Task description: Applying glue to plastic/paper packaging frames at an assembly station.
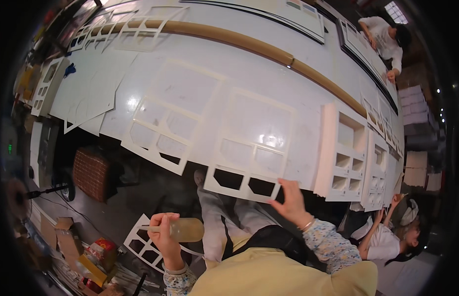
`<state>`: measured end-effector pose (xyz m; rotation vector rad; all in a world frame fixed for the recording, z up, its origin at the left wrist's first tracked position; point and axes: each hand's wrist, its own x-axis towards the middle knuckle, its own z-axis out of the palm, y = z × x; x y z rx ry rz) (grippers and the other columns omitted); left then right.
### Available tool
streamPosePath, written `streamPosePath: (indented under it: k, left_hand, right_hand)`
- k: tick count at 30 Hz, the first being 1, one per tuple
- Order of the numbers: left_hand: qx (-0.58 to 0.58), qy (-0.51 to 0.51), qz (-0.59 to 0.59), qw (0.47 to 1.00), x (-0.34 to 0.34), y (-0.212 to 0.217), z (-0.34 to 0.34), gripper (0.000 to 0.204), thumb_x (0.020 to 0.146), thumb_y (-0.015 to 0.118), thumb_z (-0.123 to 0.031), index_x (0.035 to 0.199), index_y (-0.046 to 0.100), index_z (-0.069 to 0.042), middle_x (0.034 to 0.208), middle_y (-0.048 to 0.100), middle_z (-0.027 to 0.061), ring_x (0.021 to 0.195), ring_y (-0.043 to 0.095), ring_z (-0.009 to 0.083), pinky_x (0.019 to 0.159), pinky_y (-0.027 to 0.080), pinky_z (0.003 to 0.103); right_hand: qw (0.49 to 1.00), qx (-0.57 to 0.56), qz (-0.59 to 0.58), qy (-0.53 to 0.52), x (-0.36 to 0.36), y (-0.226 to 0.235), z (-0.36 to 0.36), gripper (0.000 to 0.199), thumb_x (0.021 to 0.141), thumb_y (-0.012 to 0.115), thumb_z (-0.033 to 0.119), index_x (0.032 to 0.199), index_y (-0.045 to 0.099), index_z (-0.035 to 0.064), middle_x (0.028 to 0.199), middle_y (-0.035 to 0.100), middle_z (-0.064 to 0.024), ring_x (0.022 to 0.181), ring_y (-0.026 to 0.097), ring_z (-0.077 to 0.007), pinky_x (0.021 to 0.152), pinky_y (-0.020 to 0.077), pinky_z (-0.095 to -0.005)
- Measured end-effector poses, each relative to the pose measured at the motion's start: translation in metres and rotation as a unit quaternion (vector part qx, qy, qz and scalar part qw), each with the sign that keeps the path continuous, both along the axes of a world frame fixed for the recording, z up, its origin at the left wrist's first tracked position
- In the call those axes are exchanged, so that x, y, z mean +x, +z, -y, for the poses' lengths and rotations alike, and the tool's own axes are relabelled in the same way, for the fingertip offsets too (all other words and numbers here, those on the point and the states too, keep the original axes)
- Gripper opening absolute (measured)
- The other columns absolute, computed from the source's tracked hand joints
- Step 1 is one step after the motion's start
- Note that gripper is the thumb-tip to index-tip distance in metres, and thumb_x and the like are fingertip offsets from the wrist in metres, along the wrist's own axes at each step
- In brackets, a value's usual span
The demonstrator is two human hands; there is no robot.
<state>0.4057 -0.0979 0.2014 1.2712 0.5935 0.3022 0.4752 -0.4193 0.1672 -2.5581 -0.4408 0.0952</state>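
Observation:
My left hand [166,236] is closed around a squeeze bottle [186,230] with pale yellow contents; its thin nozzle points left. The bottle is held in front of my lap, off the table. My right hand [292,203] is at the near right corner of a white cut-out card frame [229,192], thumb and forefinger apart and seeming to touch its edge. This frame lies flat, its near part with two openings sticking out past the table edge. To its left lies a similar white card frame [174,124], also overhanging.
The white table [190,54] carries a long brown cardboard tube [229,40]. A stack of white cut-out frames [344,153] stands at right. White sheets [91,81] lie at left, near a brown woven stool [94,172]. Two people work at the right, one far [385,37], one near [382,241].

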Motion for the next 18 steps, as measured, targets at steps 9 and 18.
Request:
streamPosePath:
  k: [9, 18]
  left_hand:
    - [0.054, -0.119, -0.033, 0.991, -0.041, 0.037, 0.063, 0.009, 0.083, 0.056, -0.007, 0.08, 0.056, 0.001, 0.076, 0.063, 0.0063, 0.069, 0.056, 0.0086, 0.064, 0.044, 0.021]
    - [0.13, -0.086, -0.05, 0.986, -0.069, 0.038, 0.007, 0.013, 0.081, 0.061, -0.011, 0.08, 0.058, 0.002, 0.073, 0.063, 0.0059, 0.068, 0.056, 0.0081, 0.063, 0.044, 0.021]
  right_hand:
    - [0.989, -0.104, -0.022, 0.1, -0.032, -0.066, -0.027, 0.075, 0.06, 0.074, 0.024, 0.121, 0.039, -0.002, 0.099, 0.047, -0.0139, 0.091, 0.044, -0.0291, 0.076, 0.0403, -0.0369]
    - [0.977, -0.109, -0.116, 0.142, -0.009, 0.029, -0.024, 0.055, 0.07, 0.064, 0.011, 0.119, 0.04, 0.0044, 0.081, 0.059, -0.0148, 0.075, 0.059, -0.032, 0.065, 0.0458, -0.0411]
